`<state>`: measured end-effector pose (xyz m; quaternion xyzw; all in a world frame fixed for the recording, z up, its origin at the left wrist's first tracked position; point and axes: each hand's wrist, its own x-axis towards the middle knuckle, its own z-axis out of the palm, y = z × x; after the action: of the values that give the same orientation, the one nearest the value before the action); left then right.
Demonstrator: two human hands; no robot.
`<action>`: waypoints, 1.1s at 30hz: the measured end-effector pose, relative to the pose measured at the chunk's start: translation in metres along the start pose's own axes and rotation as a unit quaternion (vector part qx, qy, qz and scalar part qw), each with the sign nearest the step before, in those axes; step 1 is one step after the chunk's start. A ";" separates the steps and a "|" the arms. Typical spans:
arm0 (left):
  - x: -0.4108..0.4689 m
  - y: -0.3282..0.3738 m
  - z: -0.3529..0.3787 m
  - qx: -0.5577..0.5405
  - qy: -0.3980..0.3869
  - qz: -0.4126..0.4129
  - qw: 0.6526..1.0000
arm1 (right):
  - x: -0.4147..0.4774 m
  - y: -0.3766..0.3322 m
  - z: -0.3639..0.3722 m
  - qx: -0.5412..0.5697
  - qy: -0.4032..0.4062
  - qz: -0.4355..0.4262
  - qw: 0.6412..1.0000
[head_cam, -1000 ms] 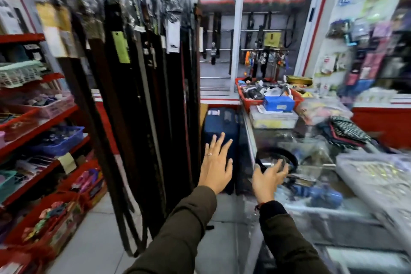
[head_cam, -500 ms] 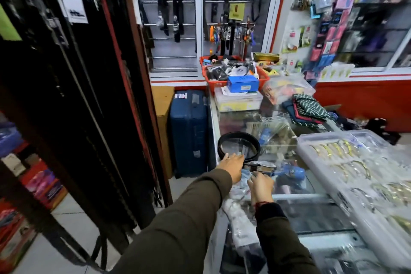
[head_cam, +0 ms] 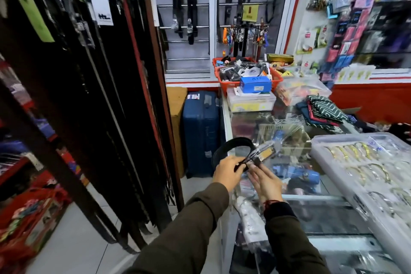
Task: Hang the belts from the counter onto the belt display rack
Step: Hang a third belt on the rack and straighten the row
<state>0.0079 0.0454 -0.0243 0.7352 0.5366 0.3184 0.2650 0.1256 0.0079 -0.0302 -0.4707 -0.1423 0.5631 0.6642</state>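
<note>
A coiled black belt with a plastic-wrapped buckle end is lifted just off the glass counter at its near left corner. My left hand is closed on the coil where the strap overlaps. My right hand is beside it with its fingers on the buckle end. The belt display rack fills the left, hung with several long dark belts, well apart from both hands.
A blue suitcase and a brown box stand between rack and counter. A clear tray of bangles lies at the right. A red basket, boxes and folded cloth crowd the far counter. Red shelves line the far left.
Both hands went from open in front of the rack to the counter and took hold of the coiled belt, which has come up off the glass. The view swung right.
</note>
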 end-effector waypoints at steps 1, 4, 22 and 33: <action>-0.004 0.000 -0.006 -0.025 0.024 -0.011 0.999 | -0.001 0.001 0.007 -0.015 -0.001 -0.012 1.000; -0.017 -0.004 -0.027 -0.109 0.082 -0.036 0.990 | -0.011 -0.001 0.031 -0.071 -0.036 -0.072 0.994; -0.065 0.022 -0.226 -0.282 0.303 0.039 0.909 | -0.114 -0.041 0.193 -0.150 -0.297 -0.230 0.914; -0.046 0.081 -0.328 -0.379 0.354 0.108 0.848 | -0.157 -0.104 0.296 -0.126 -0.379 -0.299 0.866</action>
<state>-0.1990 -0.0058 0.2421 0.4687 0.3487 0.7621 0.2792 -0.0741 0.0153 0.2581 -0.2355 -0.5870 0.4501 0.6303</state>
